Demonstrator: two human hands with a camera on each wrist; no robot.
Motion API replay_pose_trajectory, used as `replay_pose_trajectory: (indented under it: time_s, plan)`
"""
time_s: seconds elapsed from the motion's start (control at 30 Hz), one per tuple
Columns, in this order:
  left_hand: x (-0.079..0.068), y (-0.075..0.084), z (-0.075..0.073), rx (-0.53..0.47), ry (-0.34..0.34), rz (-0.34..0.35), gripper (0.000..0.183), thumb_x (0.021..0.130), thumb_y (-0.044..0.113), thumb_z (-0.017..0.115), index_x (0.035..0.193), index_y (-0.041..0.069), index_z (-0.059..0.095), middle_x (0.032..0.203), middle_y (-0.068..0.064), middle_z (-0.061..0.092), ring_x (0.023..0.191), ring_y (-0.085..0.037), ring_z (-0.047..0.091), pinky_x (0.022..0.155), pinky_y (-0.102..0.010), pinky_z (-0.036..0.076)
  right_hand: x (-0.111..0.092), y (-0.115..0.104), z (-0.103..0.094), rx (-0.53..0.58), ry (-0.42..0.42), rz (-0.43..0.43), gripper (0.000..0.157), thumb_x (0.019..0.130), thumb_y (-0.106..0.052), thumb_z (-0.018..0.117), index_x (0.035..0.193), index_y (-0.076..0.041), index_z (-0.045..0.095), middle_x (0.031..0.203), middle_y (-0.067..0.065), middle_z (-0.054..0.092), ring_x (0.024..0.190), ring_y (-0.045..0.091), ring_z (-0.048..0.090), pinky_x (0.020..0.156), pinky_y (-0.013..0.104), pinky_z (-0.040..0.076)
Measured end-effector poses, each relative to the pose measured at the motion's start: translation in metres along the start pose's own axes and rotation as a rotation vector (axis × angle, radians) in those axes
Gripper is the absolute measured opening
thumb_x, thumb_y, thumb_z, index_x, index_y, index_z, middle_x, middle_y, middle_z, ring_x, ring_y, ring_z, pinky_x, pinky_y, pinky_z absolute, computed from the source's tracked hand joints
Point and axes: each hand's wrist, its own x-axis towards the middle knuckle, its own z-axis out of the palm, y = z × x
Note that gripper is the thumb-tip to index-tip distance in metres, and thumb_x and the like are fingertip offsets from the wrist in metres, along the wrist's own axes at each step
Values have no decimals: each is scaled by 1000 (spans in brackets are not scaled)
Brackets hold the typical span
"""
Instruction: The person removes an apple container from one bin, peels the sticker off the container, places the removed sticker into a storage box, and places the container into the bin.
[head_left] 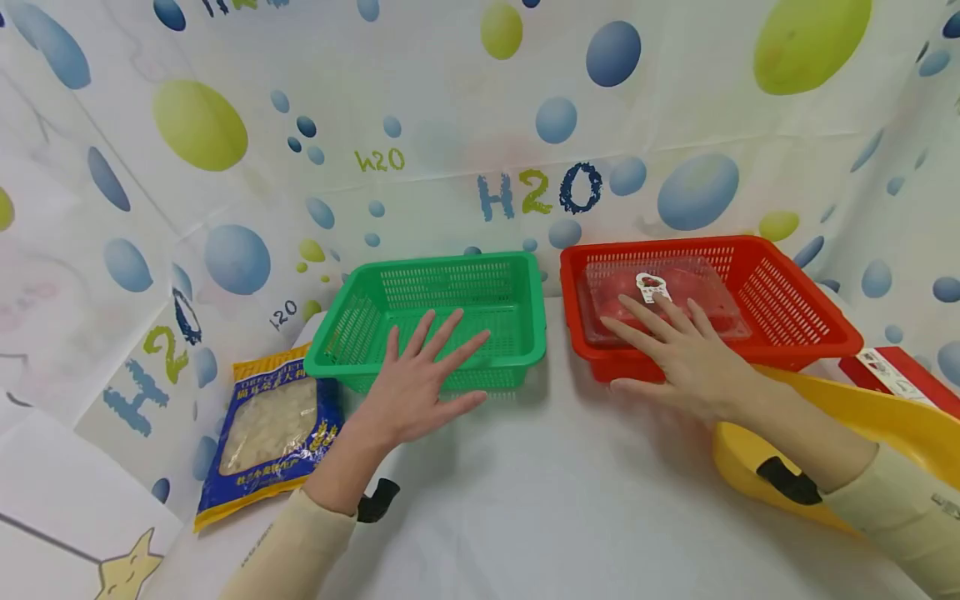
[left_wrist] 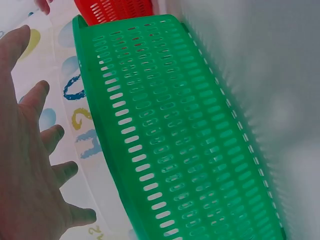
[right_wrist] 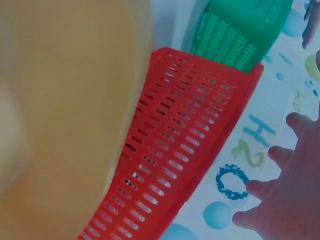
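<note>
White backdrop [head_left: 435,92] with blue and green dots and "H2O" lettering, white tabletop [head_left: 555,500] below. 2 bare hands over the table, palms down, fingers spread wide. Left hand [head_left: 416,387] hovers at the near edge of the green basket [head_left: 510,372]; left wrist view shows fingers apart from it. Right hand [head_left: 686,362] is at the front of the red basket [head_left: 795,308], fingers overlapping it in the head view, apart from it in the right wrist view. Red basket holds 1 clear plastic pack [head_left: 697,279] of red contents, white label on top. 2 baskets side by side, small gap between. Outward: blue-and-yellow bag [head_left: 273,425] lying left of green basket, yellow container [head_left: 892,425] under right forearm, red box [head_left: 900,375] behind it, far right.
</note>
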Motion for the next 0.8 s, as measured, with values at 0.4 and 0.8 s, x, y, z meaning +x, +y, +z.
replay_pose_trajectory:
  time_s: [0.4, 0.8]
  plan:
    - [11, 6, 4, -45, 60, -6, 73, 96, 68, 46, 160, 39, 27, 169, 2, 7, 153, -32, -1, 110, -76, 4, -5, 20, -20, 0, 18, 50, 89, 91, -59, 64, 163, -25, 23, 168, 12, 11, 151, 43, 3, 116, 65, -4]
    - [35, 17, 13, -95, 78, -14, 74, 96, 68, 47, 160, 39, 26, 169, 2, 9, 153, -34, 3, 109, -78, 9, -6, 51, -32, 37, 5, 176, 93, 91, -60, 64, 163, -23, 19, 166, 17, 10, 148, 47, 6, 112, 73, -1]
